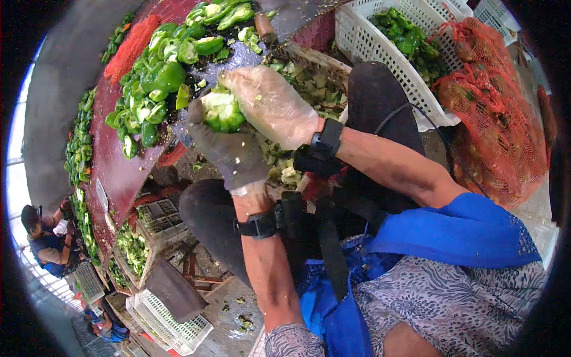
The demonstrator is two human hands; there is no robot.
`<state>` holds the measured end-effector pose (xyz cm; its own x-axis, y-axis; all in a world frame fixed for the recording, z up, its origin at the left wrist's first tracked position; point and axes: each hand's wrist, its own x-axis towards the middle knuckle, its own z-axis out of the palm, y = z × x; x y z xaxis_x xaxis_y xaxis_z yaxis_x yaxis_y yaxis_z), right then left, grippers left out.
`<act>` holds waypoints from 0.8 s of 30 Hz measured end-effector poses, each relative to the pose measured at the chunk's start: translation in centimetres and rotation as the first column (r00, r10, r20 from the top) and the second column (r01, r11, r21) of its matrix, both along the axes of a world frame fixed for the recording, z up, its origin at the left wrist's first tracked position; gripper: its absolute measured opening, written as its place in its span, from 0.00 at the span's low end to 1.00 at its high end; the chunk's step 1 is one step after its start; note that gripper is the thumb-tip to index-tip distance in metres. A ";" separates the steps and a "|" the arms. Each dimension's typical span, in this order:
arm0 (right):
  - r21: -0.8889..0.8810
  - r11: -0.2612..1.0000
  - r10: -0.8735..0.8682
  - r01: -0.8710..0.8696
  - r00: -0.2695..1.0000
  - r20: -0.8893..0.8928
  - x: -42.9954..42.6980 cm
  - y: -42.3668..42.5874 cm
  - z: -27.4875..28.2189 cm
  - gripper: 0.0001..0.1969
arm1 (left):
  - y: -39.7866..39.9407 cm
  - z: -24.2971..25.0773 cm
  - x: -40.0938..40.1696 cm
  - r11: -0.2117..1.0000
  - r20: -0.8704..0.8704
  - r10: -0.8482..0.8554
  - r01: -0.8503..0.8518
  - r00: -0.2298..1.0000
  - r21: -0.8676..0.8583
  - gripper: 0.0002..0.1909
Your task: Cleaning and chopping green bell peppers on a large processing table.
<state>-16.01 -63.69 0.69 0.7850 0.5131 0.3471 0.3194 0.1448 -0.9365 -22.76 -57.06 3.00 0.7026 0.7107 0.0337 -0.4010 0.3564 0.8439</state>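
My left hand, in a dark grey knit glove, holds a cut green bell pepper with its pale inside turned up. Against the pepper's upper side lies my right hand, in a clear plastic glove over a light one. Its fingers are curled, and whether they grip a tool or the pepper is hidden. Just beyond both hands, a pile of halved and whole green peppers rests on a dark red tabletop. Beneath my hands, a crate holds pale pepper cores and scraps.
White plastic crates with green peppers stand at the upper right, beside stuffed red mesh sacks. A knife lies on the table's edge. More crates sit at lower left, where two people work farther off. A wooden handle lies near the peppers.
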 end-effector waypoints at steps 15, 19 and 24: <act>-0.317 0.942 0.225 -0.110 0.909 0.352 -0.2 -0.2 1.5 0.18 | 6.0 -2.5 -2.3 0.945 0.158 -0.075 0.020 0.985 0.327 0.25; -0.179 0.962 0.244 -0.204 0.940 0.239 -1.0 -0.7 1.2 0.17 | 5.7 -2.1 -2.1 0.842 -0.018 0.065 -0.045 0.998 0.537 0.23; 0.023 0.787 0.595 -0.617 0.748 -0.294 -1.2 -1.7 1.3 0.14 | 6.2 -2.5 -2.6 0.750 0.012 0.059 -0.052 0.998 0.659 0.17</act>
<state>-17.19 -65.40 2.02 0.3559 0.9277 0.1126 -0.0800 0.1503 -0.9854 -25.37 -50.88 0.51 0.6656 0.5522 0.5020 -0.3933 -0.3121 0.8648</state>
